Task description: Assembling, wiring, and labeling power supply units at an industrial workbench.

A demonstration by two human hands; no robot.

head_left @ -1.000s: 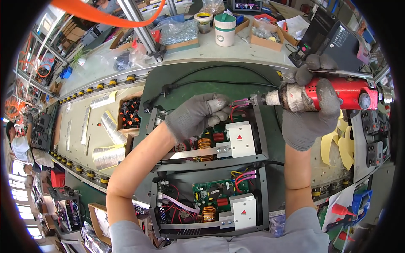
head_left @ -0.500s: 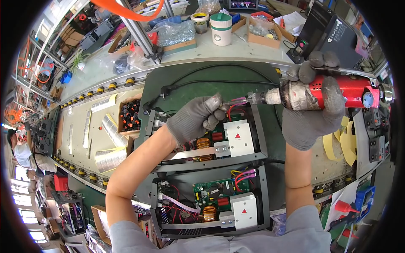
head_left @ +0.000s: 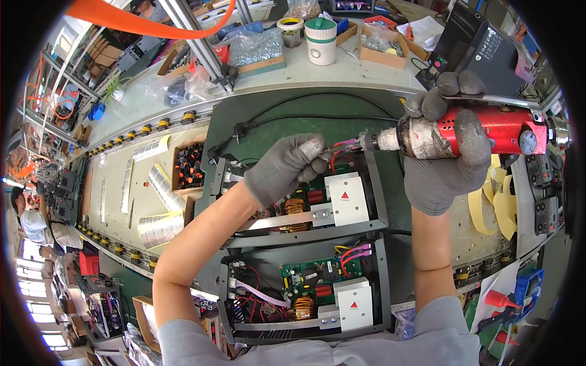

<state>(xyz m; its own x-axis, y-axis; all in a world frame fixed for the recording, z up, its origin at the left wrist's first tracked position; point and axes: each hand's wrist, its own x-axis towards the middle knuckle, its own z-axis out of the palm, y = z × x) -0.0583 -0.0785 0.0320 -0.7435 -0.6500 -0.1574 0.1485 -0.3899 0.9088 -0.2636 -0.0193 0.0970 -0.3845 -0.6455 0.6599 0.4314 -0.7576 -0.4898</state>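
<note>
My right hand [head_left: 448, 168], in a grey glove, is wrapped round a red power screwdriver [head_left: 497, 129] with a taped nose, lying sideways with its tip to the left. My left hand [head_left: 287, 165], gloved too, has thumb and fingers pinched at the driver's tip; whatever is between them is too small to make out. Both hands are over the far open metal chassis [head_left: 377, 195], which holds a white cover plate [head_left: 346, 198] with a red triangle, a copper coil and a metal strip. A second open chassis [head_left: 384, 287] with similar parts and a green circuit board [head_left: 305, 274] lies nearer me.
A box of black and orange parts [head_left: 189, 168] stands left of the chassis. Behind are a power cable [head_left: 317, 118], a carton of small hardware [head_left: 253, 52], a white cup with green lid [head_left: 321, 43] and a black machine [head_left: 476, 58]. Yellow strips [head_left: 482, 210] lie at right.
My right hand and the screwdriver have shifted slightly left. My left hand has moved a little right and stays pinched. The orange hose overhead has swung left.
</note>
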